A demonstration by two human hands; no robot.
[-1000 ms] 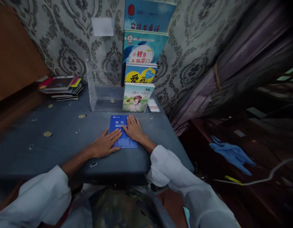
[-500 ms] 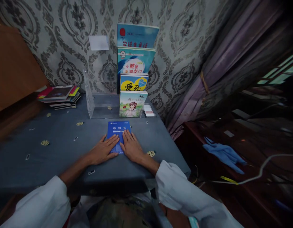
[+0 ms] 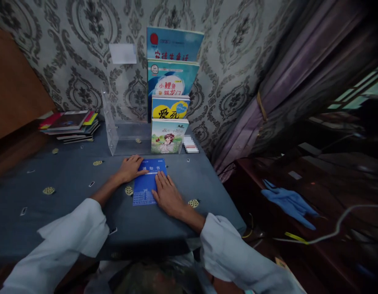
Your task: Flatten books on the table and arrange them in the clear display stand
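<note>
A blue booklet (image 3: 144,192) with white print lies flat on the dark tablecloth. My left hand (image 3: 132,168) rests over its upper left edge, thumb stretched across the cover and fingers at the top corner. On the booklet's right side lies my right hand (image 3: 168,194), flat with the fingers spread a little. Just behind the booklet is a clear acrylic rack (image 3: 112,130). Its right part holds upright books in a stepped row, among them a green-white one in front (image 3: 167,139), a yellow one (image 3: 170,107) and taller blue ones (image 3: 175,45).
A loose stack of magazines (image 3: 70,122) lies at the table's back left. Beside the rack's right end is a small blurred white item (image 3: 190,144). To the right, a dark red surface (image 3: 253,175) lower down bears a blue cloth (image 3: 288,200) and cables.
My left hand has moved up from the booklet's lower left to its top left corner. More of the lower cover now shows. My right hand stays on the right side.
</note>
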